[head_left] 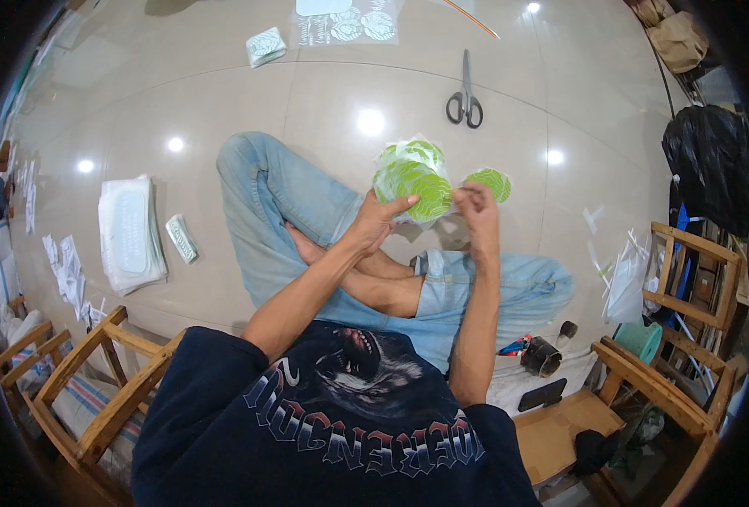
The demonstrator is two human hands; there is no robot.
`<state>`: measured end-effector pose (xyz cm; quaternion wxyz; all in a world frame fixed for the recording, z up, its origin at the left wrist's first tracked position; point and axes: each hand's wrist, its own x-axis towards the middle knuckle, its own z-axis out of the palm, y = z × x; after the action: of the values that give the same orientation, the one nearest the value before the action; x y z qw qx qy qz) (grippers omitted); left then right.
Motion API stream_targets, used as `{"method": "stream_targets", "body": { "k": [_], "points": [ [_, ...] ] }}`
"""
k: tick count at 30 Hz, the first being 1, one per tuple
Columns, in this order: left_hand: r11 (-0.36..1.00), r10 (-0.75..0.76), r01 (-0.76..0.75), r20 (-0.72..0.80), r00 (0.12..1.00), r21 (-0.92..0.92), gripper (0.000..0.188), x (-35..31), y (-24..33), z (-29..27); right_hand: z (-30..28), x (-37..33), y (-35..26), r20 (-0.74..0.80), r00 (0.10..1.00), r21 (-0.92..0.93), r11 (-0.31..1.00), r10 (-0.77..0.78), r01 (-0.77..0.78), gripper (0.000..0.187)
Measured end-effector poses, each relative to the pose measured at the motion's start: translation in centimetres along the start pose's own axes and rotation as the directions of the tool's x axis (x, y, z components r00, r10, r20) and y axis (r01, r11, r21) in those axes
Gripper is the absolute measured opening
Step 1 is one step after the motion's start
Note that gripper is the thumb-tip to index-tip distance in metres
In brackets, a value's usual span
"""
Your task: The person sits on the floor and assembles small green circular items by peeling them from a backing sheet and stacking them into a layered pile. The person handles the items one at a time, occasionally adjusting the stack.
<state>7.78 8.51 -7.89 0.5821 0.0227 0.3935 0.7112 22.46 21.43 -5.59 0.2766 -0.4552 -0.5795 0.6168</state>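
In front of my crossed legs, my left hand [376,221] grips a fanned bunch of round green stickers [425,188] with white line patterns and pale, see-through edges. Its thumb presses on the top one. My right hand [478,213] is at the bunch's right edge, thumb and fingertips pinched together; what is between them is too small to make out. Just beyond those fingers is a single round green sticker [491,182], partly covered by the hand; whether it touches the hand I cannot tell.
Black-handled scissors [465,100] lie on the tiled floor ahead. A small white packet [265,47], printed clear sheet [349,24] and orange stick [474,19] are farther off. On the left are a stack of white sheets [129,232] and a small bundle [182,238]. Wooden frames [108,406] stand nearby.
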Motion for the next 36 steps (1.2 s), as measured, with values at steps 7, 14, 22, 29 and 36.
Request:
{"method": "stream_targets", "body": {
  "k": [7, 14, 22, 29, 36],
  "points": [
    [0.999, 0.026, -0.027, -0.032, 0.999, -0.037, 0.056, 0.1, -0.3, 0.0, -0.3, 0.2, 0.5, 0.202, 0.965, -0.023, 0.986, 0.167, -0.166, 0.022],
    [0.994, 0.024, -0.027, -0.031, 0.999, -0.101, 0.051, 0.2, -0.1, 0.0, -1.0, 0.3, 0.4, 0.117, 0.978, 0.051, 0.983, 0.17, -0.177, 0.026],
    [0.995, 0.028, -0.031, -0.029, 0.999, -0.099, 0.05, 0.5, -0.4, -0.5, -2.1, 0.7, -0.4, -0.038, 0.987, 0.129, 0.98, 0.155, -0.149, 0.026],
    [0.998, 0.001, -0.003, -0.031, 1.0, -0.07, 0.053, -0.1, 0.3, 0.2, -4.4, 2.2, 1.9, -0.535, 0.779, -0.536, 0.844, -0.327, -0.015, 0.039],
    [1.0, 0.013, -0.013, 0.032, 0.999, 0.006, 0.054, -0.2, 0.0, 0.2, 0.9, 0.1, 2.8, 0.244, 0.97, -0.121, 0.992, 0.012, 0.018, 0.032]
  ]
}}
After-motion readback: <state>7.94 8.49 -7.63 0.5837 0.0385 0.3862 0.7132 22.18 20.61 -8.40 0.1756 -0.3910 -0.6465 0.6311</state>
